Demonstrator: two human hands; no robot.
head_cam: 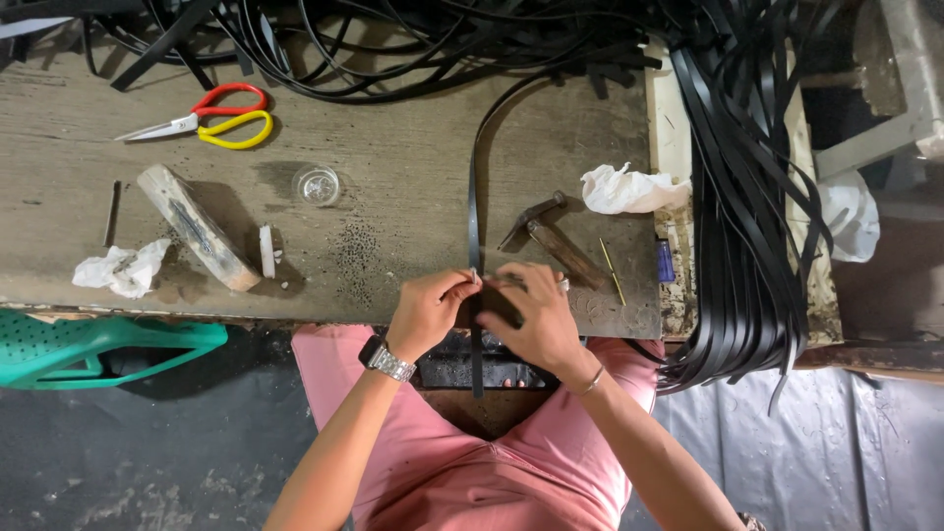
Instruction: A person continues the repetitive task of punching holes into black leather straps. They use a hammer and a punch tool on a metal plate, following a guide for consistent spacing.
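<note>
Nearest the camera, both hands meet at the front edge of the worn wooden bench (413, 128), at about six o'clock in the view. The left hand (425, 313), a metal watch on its wrist, pinches the black strap (474, 211) between thumb and fingertips, with something small and pale at the pinch that is too small to make out. The right hand (536, 317) is closed over the strap just beside it, fingers pressed down on a dark piece beneath; what that piece is cannot be told.

The strap hangs off the bench edge between the hands and runs away toward twelve o'clock, curving right into the heap. It looks thin, flat and light, bending easily along its length yet holding its width, and its smooth face is likely slippery. A firm pinch on the flat faces close to the working spot seems the surest hold.

Just past the right hand, at one o'clock, lies a hammer (549, 234). At ten o'clock sits a wooden block (197, 228), and a small glass dish (317, 185). Farther off at eleven o'clock lie red and yellow scissors (218, 116). Black strips (747, 197) pile along the back and right.
</note>
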